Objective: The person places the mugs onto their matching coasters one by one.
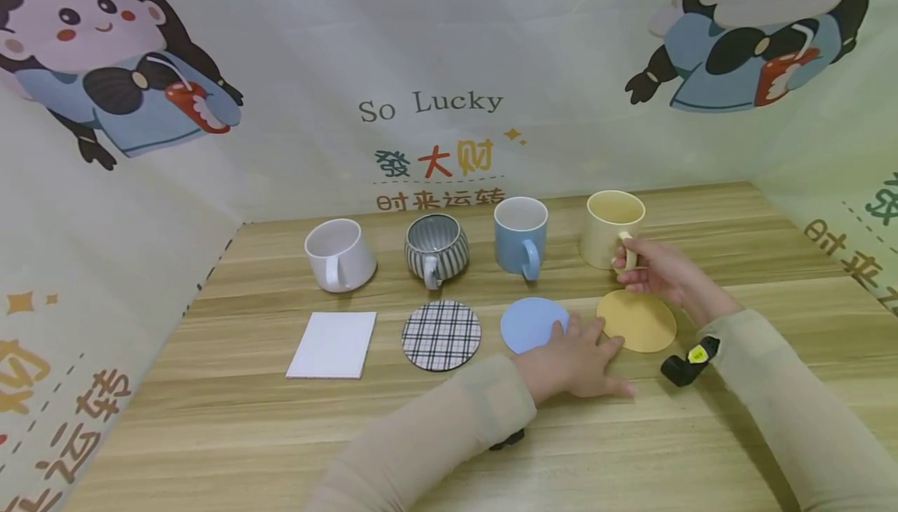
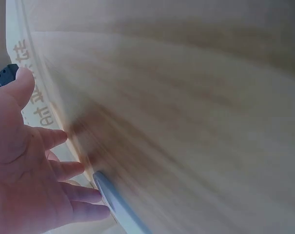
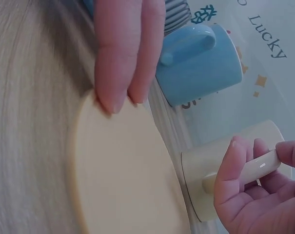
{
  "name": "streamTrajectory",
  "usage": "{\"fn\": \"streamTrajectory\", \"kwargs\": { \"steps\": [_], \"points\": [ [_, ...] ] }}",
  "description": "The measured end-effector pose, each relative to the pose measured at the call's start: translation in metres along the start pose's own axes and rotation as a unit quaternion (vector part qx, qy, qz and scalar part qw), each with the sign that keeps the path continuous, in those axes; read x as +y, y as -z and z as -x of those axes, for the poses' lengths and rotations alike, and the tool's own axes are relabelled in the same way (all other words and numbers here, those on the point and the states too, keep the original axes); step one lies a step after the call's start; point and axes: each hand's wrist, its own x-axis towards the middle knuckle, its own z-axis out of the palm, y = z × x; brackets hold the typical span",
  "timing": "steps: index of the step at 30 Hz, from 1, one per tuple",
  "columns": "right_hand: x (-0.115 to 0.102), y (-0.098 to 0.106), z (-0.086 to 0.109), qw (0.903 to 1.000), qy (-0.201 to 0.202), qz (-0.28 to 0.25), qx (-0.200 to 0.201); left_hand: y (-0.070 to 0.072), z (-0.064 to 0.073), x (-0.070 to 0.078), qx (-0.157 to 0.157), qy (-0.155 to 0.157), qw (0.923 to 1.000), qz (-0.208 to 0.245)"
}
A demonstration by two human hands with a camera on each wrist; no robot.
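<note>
My right hand [image 1: 666, 274] grips the handle of a pale yellow mug [image 1: 602, 235] at the right end of a row, thumb on top of the handle. The mug stands upright on the table behind a round yellow coaster [image 1: 641, 323]. My left hand [image 1: 578, 360] is spread palm down, its fingers straight. In the right wrist view, left fingertips [image 3: 110, 100] meet the rim of the yellow coaster. Other left fingers overlap the edge of a round blue coaster [image 1: 528, 321]; the left wrist view shows them close by its rim.
A blue mug [image 1: 515, 243], a grey striped cup [image 1: 449, 251] and a white mug [image 1: 351, 259] stand left of the yellow mug. Before them lie a round plaid coaster [image 1: 442, 335] and a square white coaster [image 1: 333, 344]. A printed cloth [image 1: 561, 122] hangs behind the wooden table [image 1: 231, 418].
</note>
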Motion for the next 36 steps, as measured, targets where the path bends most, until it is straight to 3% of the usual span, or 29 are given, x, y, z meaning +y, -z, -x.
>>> {"fn": "streamTrajectory", "kwargs": {
  "steps": [5, 12, 22, 36],
  "points": [
    [-0.001, -0.002, 0.000, 0.9999, -0.005, 0.011, -0.008, 0.000, 0.000, -0.001, 0.001, 0.000, 1.0000, 0.003],
    [-0.001, -0.012, -0.001, 0.9995, -0.012, 0.026, 0.012, -0.001, -0.001, 0.000, 0.000, 0.002, 0.9999, -0.012],
    [0.000, -0.018, -0.003, 0.9972, -0.034, -0.065, 0.019, 0.004, 0.001, 0.001, -0.012, 0.018, 0.9998, 0.002],
    [0.006, -0.023, -0.006, 0.9958, 0.000, -0.005, 0.092, 0.004, 0.001, 0.000, -0.022, 0.017, 0.9996, 0.000]
  ]
}}
